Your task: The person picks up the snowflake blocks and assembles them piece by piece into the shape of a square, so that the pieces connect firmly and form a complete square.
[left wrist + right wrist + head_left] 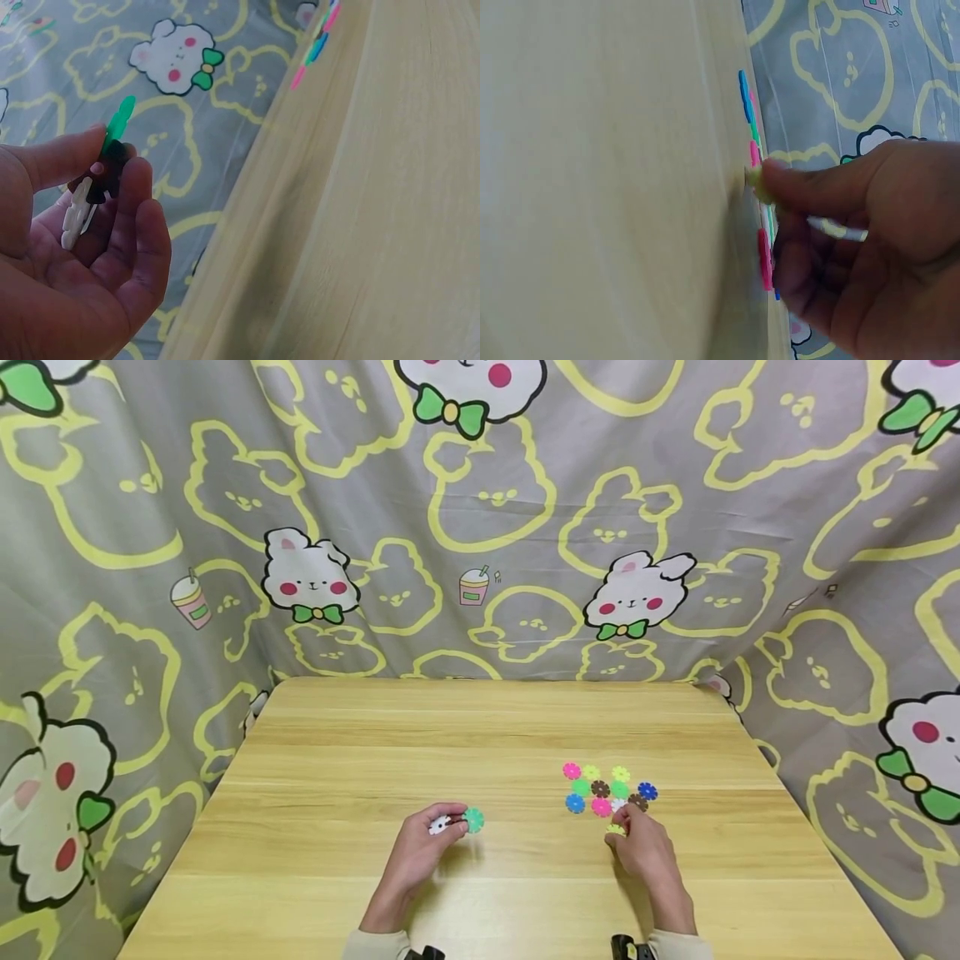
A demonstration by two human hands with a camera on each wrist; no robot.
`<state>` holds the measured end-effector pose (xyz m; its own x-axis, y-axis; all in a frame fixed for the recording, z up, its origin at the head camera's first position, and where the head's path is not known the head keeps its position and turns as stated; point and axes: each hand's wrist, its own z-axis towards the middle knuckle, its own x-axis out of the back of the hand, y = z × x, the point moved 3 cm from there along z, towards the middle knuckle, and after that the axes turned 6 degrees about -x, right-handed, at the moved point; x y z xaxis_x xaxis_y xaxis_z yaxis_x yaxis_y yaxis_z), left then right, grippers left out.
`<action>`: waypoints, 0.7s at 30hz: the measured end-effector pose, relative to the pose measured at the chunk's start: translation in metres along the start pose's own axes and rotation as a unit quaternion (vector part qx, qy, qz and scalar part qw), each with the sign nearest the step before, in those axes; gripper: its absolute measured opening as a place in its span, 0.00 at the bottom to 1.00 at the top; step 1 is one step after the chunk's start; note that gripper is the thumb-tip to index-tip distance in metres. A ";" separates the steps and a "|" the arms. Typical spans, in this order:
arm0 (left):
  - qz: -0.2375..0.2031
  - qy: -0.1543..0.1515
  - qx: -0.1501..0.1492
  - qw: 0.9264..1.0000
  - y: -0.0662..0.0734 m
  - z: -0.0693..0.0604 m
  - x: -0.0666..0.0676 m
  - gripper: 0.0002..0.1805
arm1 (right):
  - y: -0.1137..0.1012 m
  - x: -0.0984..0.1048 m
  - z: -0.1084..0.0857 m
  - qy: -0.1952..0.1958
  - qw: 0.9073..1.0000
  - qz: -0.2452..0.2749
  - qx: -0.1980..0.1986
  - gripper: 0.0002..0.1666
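My left hand [420,845] grips a small cluster of joined snowflake discs above the table. A green disc [474,820] sticks out to its right, a white disc [437,825] sits on the left, and a dark brown disc [114,166] lies between them, partly covered by the fingers. Over on the right, my right hand [647,845] pinches a yellow snowflake disc [760,184] between thumb and fingers, low over the table. Just beyond the right fingertips lies a loose white disc [618,806], partly hidden by that hand.
Several loose discs lie spread beyond the right hand, among them a pink disc [572,771], a light blue disc [575,803] and a dark blue disc [648,791]. The wooden table [450,727] ends at a patterned curtain [525,627] at the back and sides.
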<state>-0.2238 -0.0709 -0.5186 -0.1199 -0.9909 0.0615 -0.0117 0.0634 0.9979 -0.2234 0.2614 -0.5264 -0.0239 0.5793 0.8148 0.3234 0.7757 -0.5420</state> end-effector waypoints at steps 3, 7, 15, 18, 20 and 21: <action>0.003 0.002 -0.001 1.000 0.000 0.000 0.000 0.17 | -0.007 -0.002 -0.002 0.003 1.000 0.020 0.016 0.14; 0.005 0.002 -0.003 1.000 -0.001 0.000 -0.001 0.17 | -0.023 -0.008 -0.004 0.012 0.997 0.068 0.046 0.14; 0.011 -0.003 -0.012 1.000 0.003 -0.001 -0.003 0.17 | -0.063 -0.025 -0.012 0.008 0.976 0.183 0.119 0.08; 0.014 -0.004 -0.013 1.000 0.005 -0.001 -0.003 0.16 | -0.077 -0.031 -0.017 -0.005 0.968 0.199 0.150 0.05; 0.020 -0.005 -0.018 1.000 0.006 -0.001 -0.004 0.16 | -0.085 -0.035 -0.021 -0.020 0.964 0.207 0.166 0.05; 0.022 -0.005 -0.020 1.000 0.006 -0.001 -0.004 0.16 | -0.089 -0.037 -0.022 -0.027 0.962 0.208 0.173 0.05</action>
<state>-0.2224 -0.0666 -0.5126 -0.1295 -0.9860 0.1054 0.0338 0.1019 0.9942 -0.2303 0.1654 -0.5034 -0.0134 0.8625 0.5058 -0.0181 0.5056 -0.8626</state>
